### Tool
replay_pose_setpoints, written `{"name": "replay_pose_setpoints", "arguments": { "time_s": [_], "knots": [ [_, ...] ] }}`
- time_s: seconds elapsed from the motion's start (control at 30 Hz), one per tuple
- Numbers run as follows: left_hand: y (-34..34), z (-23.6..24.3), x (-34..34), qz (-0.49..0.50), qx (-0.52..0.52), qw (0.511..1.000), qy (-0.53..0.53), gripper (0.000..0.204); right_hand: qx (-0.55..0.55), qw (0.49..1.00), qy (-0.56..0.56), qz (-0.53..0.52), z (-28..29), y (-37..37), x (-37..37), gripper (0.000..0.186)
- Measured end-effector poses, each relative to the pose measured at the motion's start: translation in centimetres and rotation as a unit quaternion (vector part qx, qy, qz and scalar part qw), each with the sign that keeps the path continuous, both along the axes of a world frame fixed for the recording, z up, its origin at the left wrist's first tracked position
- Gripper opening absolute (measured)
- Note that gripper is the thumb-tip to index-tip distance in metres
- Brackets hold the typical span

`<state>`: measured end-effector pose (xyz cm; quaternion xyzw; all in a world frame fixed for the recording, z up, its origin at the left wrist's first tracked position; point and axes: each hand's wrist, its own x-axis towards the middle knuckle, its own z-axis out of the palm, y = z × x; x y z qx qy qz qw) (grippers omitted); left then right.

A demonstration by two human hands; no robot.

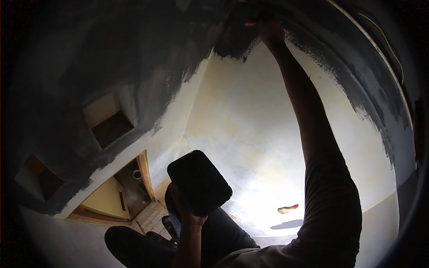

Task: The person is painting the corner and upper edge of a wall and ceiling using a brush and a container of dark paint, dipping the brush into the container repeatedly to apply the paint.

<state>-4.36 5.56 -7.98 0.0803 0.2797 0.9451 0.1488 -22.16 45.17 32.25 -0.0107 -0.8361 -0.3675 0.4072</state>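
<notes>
My left hand holds up a black tub with rounded corners, in front of my legs. Its inside is too dark to make out, and most of my fingers are hidden behind it. High on the pale wall, my right arm is stretched out. My right hand is closed at the ragged lower edge of the dark grey paint. One finger points to the left. What the hand grips is lost in the shadow.
Dark paint covers the left wall, which has a larger niche and a smaller niche. Lower left, a yellow door stands beside a doorway. A small red-and-yellow object lies near a grey patch. A pale cable runs upper right.
</notes>
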Motion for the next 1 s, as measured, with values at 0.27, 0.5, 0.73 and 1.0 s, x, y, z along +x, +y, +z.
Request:
{"name": "replay_pose_setpoints", "arguments": {
  "time_s": [0.27,0.5,0.73,1.0],
  "knots": [
    [0.7,-0.3,0.5,-0.047,0.022,0.997,0.064,0.054,-0.167,0.973,-0.158,0.016,-16.3,5.1,3.4,0.032],
    [-0.2,2.8,0.2,-0.17,0.211,0.945,-0.181,0.049,-0.104,0.993,-0.035,-0.036,-4.2,4.5,3.6,0.019],
    [0.1,0.4,0.5,-0.108,0.129,0.978,-0.127,0.043,-0.141,0.986,-0.009,-0.087,-0.4,-0.1,4.1,0.04],
    [-0.8,2.2,0.6,-0.178,0.22,0.941,-0.182,0.053,-0.264,0.937,-0.204,-0.1,-11.5,1.0,4.0,0.023]
  ]
}}
